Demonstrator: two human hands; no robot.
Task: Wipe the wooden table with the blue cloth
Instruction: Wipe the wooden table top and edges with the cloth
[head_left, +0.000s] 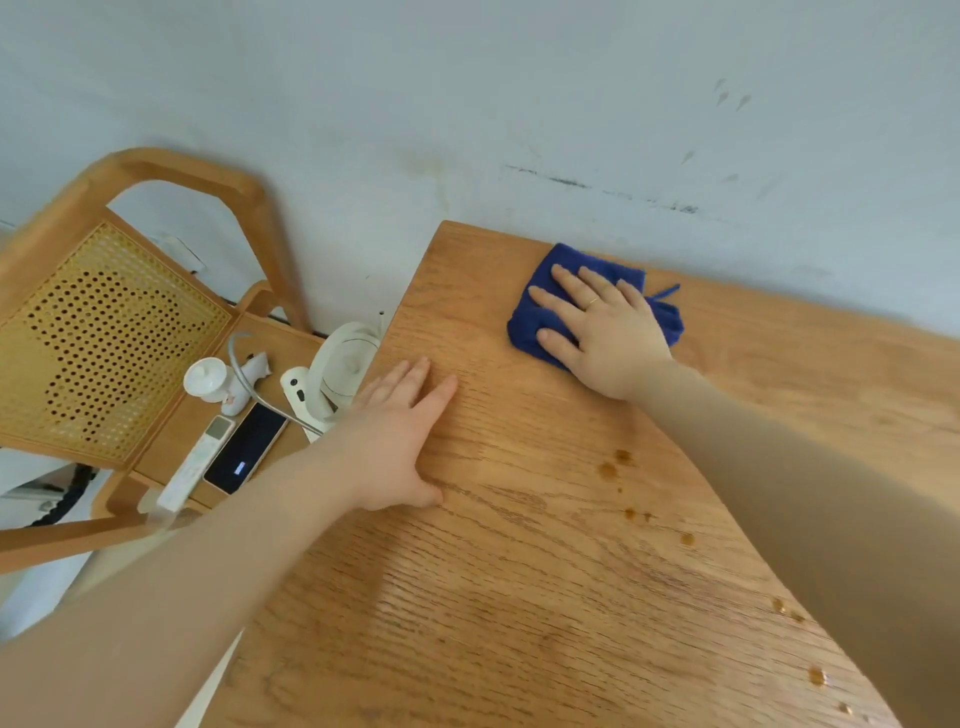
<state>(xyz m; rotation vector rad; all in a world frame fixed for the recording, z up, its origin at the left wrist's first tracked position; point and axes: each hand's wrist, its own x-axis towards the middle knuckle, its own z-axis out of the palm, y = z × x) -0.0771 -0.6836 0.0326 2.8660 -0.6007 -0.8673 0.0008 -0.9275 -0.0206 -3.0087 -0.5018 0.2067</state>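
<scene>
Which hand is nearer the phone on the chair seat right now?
Left. The left hand lies flat at the table's left edge, just right of the phone. The right hand presses the blue cloth near the far edge, farther off.

The blue cloth is bunched up and lying flat near the far left corner of the wooden table, close to the wall edge. The table's light oak with a strong grain, and has a few small brownish droplets on the right side.
</scene>
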